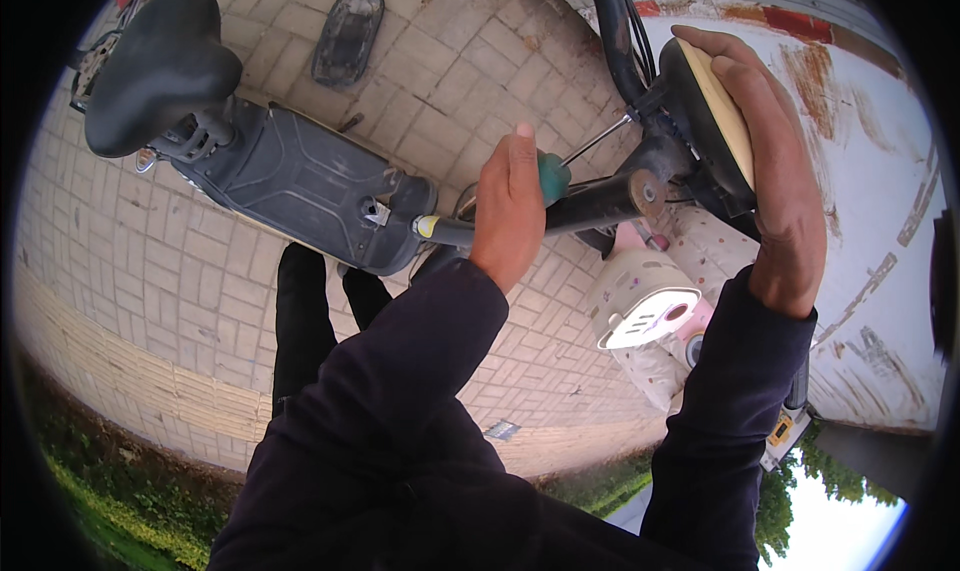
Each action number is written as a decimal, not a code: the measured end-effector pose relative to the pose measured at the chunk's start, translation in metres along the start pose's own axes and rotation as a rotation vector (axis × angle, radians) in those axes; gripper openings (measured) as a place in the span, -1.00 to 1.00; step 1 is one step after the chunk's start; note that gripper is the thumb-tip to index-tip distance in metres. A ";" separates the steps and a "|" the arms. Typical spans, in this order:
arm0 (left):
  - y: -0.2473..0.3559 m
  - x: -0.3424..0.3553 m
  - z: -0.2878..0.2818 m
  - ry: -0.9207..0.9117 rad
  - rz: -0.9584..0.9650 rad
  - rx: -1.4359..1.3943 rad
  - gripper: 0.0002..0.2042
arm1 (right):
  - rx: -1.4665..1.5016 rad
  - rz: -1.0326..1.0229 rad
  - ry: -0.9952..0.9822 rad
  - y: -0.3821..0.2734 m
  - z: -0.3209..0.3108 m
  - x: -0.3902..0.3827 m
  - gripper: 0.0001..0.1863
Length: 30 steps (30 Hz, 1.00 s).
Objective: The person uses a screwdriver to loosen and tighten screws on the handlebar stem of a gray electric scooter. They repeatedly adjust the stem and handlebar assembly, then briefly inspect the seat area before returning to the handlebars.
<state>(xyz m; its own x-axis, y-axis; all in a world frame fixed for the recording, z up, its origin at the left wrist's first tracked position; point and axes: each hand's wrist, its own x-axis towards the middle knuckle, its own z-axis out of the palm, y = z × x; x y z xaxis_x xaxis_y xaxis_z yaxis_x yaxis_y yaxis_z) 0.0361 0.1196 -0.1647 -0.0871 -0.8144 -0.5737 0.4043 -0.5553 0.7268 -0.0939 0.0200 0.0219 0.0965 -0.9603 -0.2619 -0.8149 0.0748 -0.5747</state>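
One closed left grip [508,211] wraps the green-handled screwdriver [554,178] with its slim metal shaft, the tip at a black front bracket [656,101]; whether it seats in a fastener cannot be made out. The right grip [778,141] cups a round-edged, beige-faced, black-backed piece [725,101], apparently steadying it against the tool's push, though whether the fingers clamp cannot be told. Black cables [643,41] and a curved black handlebar [610,21] crowd the tip from above, while a thick black tube with a rusty round end [590,207] runs just below the shaft, likely limiting the tool's swing. Farther left stretch a dark, textured footboard [310,186] and a padded black saddle [165,66]. A black oval object [348,36] lies on pale brick paving [435,71]; a rust-streaked white wall [870,201] rises at right.
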 end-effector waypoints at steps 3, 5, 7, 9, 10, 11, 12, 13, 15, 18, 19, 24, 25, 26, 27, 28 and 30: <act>0.006 0.009 -0.006 -0.047 -0.148 -0.040 -0.39 | 0.227 0.141 0.009 -0.008 0.004 -0.002 -0.57; 0.014 0.009 -0.010 -0.078 -0.244 -0.128 -0.38 | 0.243 0.212 -0.015 -0.011 0.004 -0.003 -0.58; 0.020 0.001 -0.011 -0.116 -0.356 -0.200 -0.39 | 0.208 0.177 -0.028 -0.011 0.003 -0.002 -0.58; 0.024 -0.004 -0.010 -0.132 -0.403 -0.276 -0.40 | 0.082 0.084 0.000 -0.006 0.003 0.002 -0.59; 0.026 -0.005 -0.010 -0.128 -0.407 -0.308 -0.41 | 0.061 0.002 -0.019 -0.004 0.002 0.001 -0.60; 0.026 -0.005 -0.010 -0.121 -0.416 -0.341 -0.41 | 0.009 -0.049 -0.014 -0.001 0.001 0.000 -0.60; 0.026 -0.006 -0.011 -0.114 -0.371 -0.355 -0.41 | -0.041 -0.100 -0.013 0.000 0.000 -0.001 -0.61; 0.026 -0.006 -0.011 -0.102 -0.334 -0.368 -0.42 | -0.042 -0.095 -0.011 0.002 0.000 -0.002 -0.61; 0.023 -0.007 -0.010 -0.074 -0.277 -0.321 -0.42 | -0.047 -0.085 -0.005 0.003 0.000 -0.003 -0.60; 0.020 -0.008 -0.005 -0.022 -0.252 -0.175 -0.38 | 0.041 -0.016 0.027 0.003 0.001 -0.002 -0.61; 0.019 -0.007 -0.004 -0.008 -0.265 -0.148 -0.36 | 0.077 0.039 0.031 0.002 0.002 -0.002 -0.62; 0.022 0.011 -0.009 -0.059 -0.267 -0.068 -0.26 | 0.041 0.028 -0.021 0.002 -0.002 0.000 -0.58; 0.023 0.013 -0.011 -0.065 -0.261 -0.040 -0.25 | 0.024 0.030 -0.030 0.002 -0.002 0.000 -0.57; 0.024 0.012 -0.011 -0.071 -0.254 -0.012 -0.24 | -0.011 0.016 -0.042 0.003 -0.003 0.000 -0.57; 0.024 0.009 -0.012 -0.084 -0.267 -0.050 -0.26 | -0.085 -0.071 -0.049 0.004 -0.003 0.000 -0.58; 0.024 0.002 -0.011 -0.097 -0.280 -0.090 -0.28 | -0.072 -0.059 -0.052 0.004 -0.003 0.000 -0.58; 0.023 -0.005 -0.010 -0.080 -0.282 -0.138 -0.31 | -0.130 -0.176 -0.046 0.006 -0.002 0.001 -0.59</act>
<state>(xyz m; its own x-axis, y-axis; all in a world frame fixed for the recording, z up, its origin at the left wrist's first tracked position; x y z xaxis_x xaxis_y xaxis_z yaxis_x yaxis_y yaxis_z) 0.0550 0.1125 -0.1484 -0.2820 -0.6453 -0.7099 0.4735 -0.7372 0.4820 -0.0997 0.0190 0.0201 0.2676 -0.9419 -0.2031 -0.8496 -0.1312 -0.5108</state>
